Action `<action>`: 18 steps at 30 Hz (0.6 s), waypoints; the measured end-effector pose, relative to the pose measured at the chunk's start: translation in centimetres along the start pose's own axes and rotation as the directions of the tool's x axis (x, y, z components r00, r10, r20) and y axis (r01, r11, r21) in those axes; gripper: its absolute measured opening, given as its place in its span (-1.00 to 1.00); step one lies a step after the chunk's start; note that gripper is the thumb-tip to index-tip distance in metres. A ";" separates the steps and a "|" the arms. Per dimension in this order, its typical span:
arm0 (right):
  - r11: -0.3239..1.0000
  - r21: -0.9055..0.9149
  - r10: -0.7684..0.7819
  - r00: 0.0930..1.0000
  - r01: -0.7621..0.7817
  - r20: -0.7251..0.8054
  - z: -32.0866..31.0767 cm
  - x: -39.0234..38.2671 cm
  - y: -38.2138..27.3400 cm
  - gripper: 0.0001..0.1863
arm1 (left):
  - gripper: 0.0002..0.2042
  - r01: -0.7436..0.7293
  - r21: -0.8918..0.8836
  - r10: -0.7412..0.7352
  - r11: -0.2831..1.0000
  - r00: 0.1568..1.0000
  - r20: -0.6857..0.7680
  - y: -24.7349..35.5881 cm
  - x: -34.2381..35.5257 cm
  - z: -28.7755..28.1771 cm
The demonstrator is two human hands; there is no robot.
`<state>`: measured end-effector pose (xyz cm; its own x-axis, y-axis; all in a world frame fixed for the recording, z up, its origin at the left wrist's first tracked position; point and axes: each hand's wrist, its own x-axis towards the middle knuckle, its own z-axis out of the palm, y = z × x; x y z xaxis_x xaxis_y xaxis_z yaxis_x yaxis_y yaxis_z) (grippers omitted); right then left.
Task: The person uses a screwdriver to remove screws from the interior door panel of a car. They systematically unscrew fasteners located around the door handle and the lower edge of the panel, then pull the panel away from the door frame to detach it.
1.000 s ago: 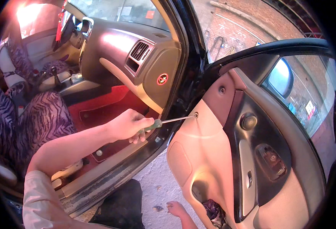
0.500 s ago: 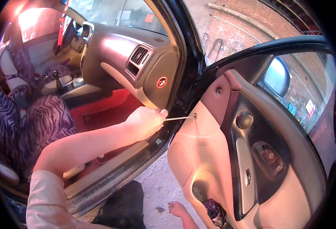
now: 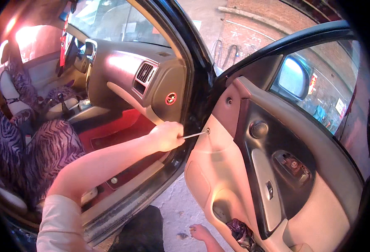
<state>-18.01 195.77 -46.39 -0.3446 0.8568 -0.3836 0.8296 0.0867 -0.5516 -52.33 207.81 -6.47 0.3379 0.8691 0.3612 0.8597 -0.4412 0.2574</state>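
My left hand (image 3: pixel 167 136) is closed round the handle of a screwdriver (image 3: pixel 193 135), whose grip is hidden in my fist. The thin metal shaft points right, and its tip meets a screw hole (image 3: pixel 207 131) at the front edge of the beige door panel (image 3: pixel 229 172). Low down, beside the panel's lower pocket, hangs my right hand (image 3: pixel 199 232). It looks empty, its fingers loosely bent and partly apart, not touching the door.
The car door stands wide. Patterned cloth (image 3: pixel 240 233) fills part of the door pocket. A second hole (image 3: pixel 229 101) sits higher on the panel, and the handle recess (image 3: pixel 294 164) shows bare metal. To the left are the door sill (image 3: pixel 122 201) and a zebra-striped seat (image 3: pixel 52 145).
The whole view has shifted a little, moving the door left in the picture. My left fist has turned slightly, with the screwdriver tip still at the same hole. My right hand stays low.
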 end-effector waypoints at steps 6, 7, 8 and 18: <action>0.999 0.052 0.009 1.000 -0.008 -0.010 0.5 0.3 1.8 -0.56 | -0.77 0.063 0.077 -0.061 0.995 0.998 -0.031 2.6 3.0 1.6; 0.999 0.038 0.006 1.000 -0.005 -0.011 0.2 0.2 1.3 -0.56 | -0.78 0.051 0.077 -0.049 0.996 0.998 -0.035 2.3 3.1 1.6; 1.000 0.024 0.003 1.000 -0.003 -0.013 -0.2 0.0 0.8 -0.55 | -0.79 0.039 0.078 -0.036 0.996 0.999 -0.037 1.8 3.2 1.7; 1.000 -0.016 0.007 1.000 -0.007 0.001 -0.8 -0.5 -0.3 -0.54 | -0.78 -0.057 -0.112 0.055 0.992 0.998 -0.025 1.0 4.0 2.3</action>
<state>-17.74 195.72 -45.51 -0.3391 0.8571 -0.3878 0.8388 0.0889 -0.5371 -49.25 211.35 -6.80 0.3747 0.8379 0.3969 0.7908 -0.5123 0.3349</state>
